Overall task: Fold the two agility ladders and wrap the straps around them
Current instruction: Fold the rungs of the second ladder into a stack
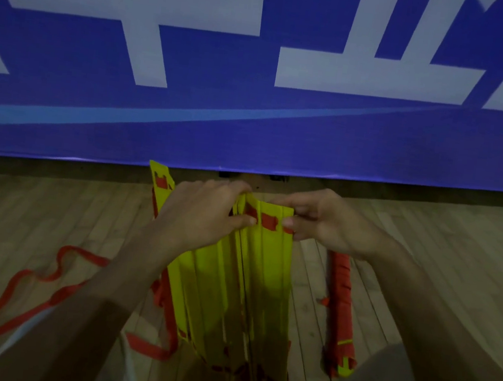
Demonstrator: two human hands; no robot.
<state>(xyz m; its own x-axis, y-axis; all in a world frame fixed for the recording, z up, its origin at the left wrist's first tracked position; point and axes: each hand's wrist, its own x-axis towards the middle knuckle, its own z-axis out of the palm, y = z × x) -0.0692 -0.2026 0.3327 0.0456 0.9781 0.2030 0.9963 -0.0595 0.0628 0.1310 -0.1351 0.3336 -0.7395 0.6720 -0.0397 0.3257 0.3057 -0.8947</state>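
the ladder (233,285), a stack of yellow rungs gathered side by side and threaded with red strap, lies on the wooden floor (426,241) in the middle of the view, running from near to far. both hands grip its far end: the left hand (203,213) closes over the far left corner with the thumb pressed on the top face, and the right hand (322,220) pinches the far right corner between thumb and fingers. between the two thumbs a red band (268,222) crosses the top rung. the near end of the stack is in shadow and blurred, so how neatly the rungs line up there is hard to tell, though they seem to fan out a little.

one more yellow rung (160,180) sticks out far left of the stack, partly behind the left hand, with a red tab on it. a loose red strap (44,289) trails over the floor to the left in loops, and another stretch of it (147,347) curls near the left edge of the stack. to the right, just apart from the stack, lies a second ladder (340,310) already bundled, wound in red strap with a yellow end showing at its near tip.

a blue banner (251,127) with large white shapes hangs across the far side, its lower edge just above the floor.
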